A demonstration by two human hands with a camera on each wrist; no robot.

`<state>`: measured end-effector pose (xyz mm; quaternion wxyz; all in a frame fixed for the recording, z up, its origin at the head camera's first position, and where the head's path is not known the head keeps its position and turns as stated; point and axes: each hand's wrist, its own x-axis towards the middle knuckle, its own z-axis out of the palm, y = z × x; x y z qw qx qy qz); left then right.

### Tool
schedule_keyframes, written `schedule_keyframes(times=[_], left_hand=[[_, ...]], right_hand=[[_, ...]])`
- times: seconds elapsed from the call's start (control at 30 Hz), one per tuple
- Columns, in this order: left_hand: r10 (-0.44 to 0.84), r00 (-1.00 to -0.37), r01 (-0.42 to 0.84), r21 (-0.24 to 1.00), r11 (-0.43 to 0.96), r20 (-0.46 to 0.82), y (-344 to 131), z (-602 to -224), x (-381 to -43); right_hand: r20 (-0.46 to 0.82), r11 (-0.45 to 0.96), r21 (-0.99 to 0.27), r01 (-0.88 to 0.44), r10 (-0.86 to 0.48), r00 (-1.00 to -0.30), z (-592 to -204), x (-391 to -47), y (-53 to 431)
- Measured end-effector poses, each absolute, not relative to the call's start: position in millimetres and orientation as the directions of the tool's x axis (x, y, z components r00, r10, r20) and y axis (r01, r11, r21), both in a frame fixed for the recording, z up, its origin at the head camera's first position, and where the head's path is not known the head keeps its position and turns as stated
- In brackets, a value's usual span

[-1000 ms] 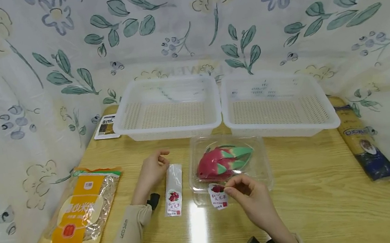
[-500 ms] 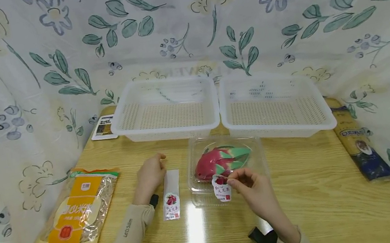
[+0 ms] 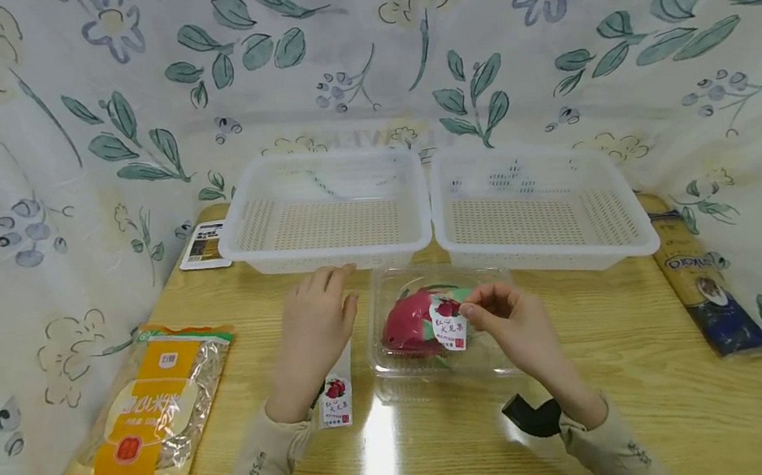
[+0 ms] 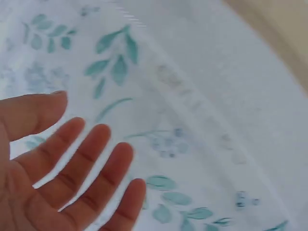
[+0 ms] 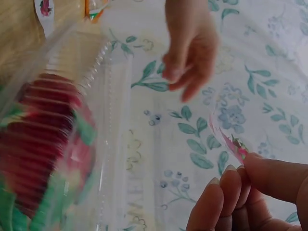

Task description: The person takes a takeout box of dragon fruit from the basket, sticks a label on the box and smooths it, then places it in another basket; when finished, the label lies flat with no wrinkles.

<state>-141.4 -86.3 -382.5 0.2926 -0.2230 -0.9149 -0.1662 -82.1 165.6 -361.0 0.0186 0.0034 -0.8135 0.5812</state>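
Observation:
My right hand (image 3: 516, 326) pinches a small white sticker (image 3: 449, 326) printed with a red dragon fruit, by its right edge. Behind the sticker lies a clear plastic clamshell box (image 3: 389, 368) holding a red and green dragon fruit (image 3: 409, 324); its lid is down. In the right wrist view the sticker (image 5: 237, 146) curves away from thumb and fingertips. My left hand (image 3: 314, 334) hovers left of the box, holding nothing; in the left wrist view its fingers (image 4: 91, 149) are extended and apart. Under it, a strip (image 3: 335, 396) bearing a matching sticker lies partly hidden on the table.
Two white perforated baskets (image 3: 332, 257) (image 3: 553, 249) stand along the back. An orange food bag (image 3: 152, 415) lies at left, a white-edged packet (image 3: 203, 247) at back left. A yellow and blue pasta bag (image 3: 714, 286) lies on the right. A floral curtain (image 3: 352, 45) surrounds the table.
My right hand has lifted the sticker up and rightward, from the box's front edge to before the fruit. The left hand has moved forward and right, its fingers straightening.

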Motion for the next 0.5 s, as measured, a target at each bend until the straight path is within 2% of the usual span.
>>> schedule_keyframes(times=[0.17, 0.23, 0.33, 0.5], left_hand=[[0.439, -0.513, 0.634, -0.020, 0.773, 0.737, -59, -372, -125], [0.477, -0.453, 0.661, -0.076, 0.746, 0.753, -48, -375, -120], [0.532, -0.402, 0.690, -0.135, 0.711, 0.745, -33, -385, -113], [0.621, -0.366, 0.724, -0.208, 0.658, 0.693, -16, -406, -104]], right_hand=[[0.056, 0.340, -0.938, -0.060, -0.022, -0.998, -354, -99, 172], [0.028, 0.355, -0.934, -0.039, -0.035, -0.999, -355, -105, 173], [-0.018, 0.389, -0.921, -0.001, -0.046, -0.999, -359, -113, 175], [-0.045, 0.417, -0.909, 0.017, -0.057, -0.997, -368, -124, 175]])
